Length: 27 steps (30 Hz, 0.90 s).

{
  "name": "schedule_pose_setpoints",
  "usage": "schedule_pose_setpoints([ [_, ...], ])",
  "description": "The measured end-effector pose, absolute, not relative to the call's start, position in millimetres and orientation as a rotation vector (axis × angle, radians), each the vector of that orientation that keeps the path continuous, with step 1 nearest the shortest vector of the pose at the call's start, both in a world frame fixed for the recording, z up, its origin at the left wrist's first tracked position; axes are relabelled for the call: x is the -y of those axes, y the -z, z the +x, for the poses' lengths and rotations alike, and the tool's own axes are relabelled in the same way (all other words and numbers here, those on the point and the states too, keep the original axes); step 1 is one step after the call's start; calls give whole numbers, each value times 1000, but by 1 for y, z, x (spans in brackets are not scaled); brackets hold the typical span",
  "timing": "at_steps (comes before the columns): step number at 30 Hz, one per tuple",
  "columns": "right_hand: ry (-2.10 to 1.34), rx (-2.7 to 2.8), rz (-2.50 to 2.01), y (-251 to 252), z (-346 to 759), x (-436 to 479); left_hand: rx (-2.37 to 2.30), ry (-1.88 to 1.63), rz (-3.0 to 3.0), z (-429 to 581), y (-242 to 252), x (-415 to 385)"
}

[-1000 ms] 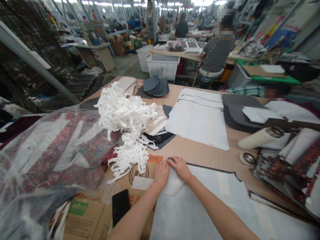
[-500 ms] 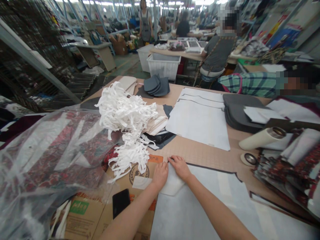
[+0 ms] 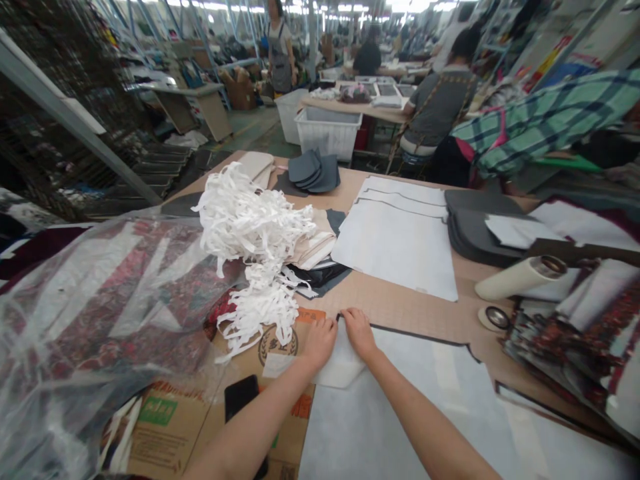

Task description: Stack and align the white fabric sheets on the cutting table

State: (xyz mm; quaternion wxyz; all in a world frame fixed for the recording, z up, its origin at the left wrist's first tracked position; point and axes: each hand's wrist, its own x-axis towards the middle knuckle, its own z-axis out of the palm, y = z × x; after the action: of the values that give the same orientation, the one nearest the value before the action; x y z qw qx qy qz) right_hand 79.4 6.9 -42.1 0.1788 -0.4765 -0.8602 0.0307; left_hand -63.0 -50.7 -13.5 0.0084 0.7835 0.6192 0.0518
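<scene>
Both my hands rest close together on the far left corner of a large white fabric sheet (image 3: pixel 400 407) that lies on the table in front of me. My left hand (image 3: pixel 320 340) presses flat on a small white piece (image 3: pixel 333 367) at that corner, fingers stretched out. My right hand (image 3: pixel 359 331) lies beside it with fingertips on the sheet's dark-trimmed edge. Neither hand grips anything that I can see. A heap of white strips (image 3: pixel 253 240) sits just beyond my left hand.
A flattened cardboard box (image 3: pixel 185 427) with a black phone (image 3: pixel 239 400) lies at left, under a clear plastic bag of patterned fabric (image 3: pixel 90 320). White sheets (image 3: pixel 400 240), grey pieces (image 3: pixel 475 227), a paper roll (image 3: pixel 520 277) and tape ring (image 3: pixel 494 317) lie farther off. A person in a plaid shirt (image 3: pixel 540 120) leans at right.
My hands have slid slightly farther along the sheet's corner. The person in the plaid shirt has risen and leaned in at the right. A standing person in the background walked left.
</scene>
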Motion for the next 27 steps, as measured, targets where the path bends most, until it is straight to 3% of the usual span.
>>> schedule_pose_setpoints([
  [6, -106, 2392, -1265, 44, 84, -8, -1754, -56, 2580, -57, 4, 46],
  [13, -46, 2440, -1178, 45, 89, -8, -1935, -217, 2142, -62, -1, 22],
  [17, 7, 2526, -1099, 40, 91, -3, -1790, -292, 2274, -60, -1, 16],
  [27, 119, 2697, -1041, 27, 97, 1, -1732, -77, 2547, -58, -1, 24],
])
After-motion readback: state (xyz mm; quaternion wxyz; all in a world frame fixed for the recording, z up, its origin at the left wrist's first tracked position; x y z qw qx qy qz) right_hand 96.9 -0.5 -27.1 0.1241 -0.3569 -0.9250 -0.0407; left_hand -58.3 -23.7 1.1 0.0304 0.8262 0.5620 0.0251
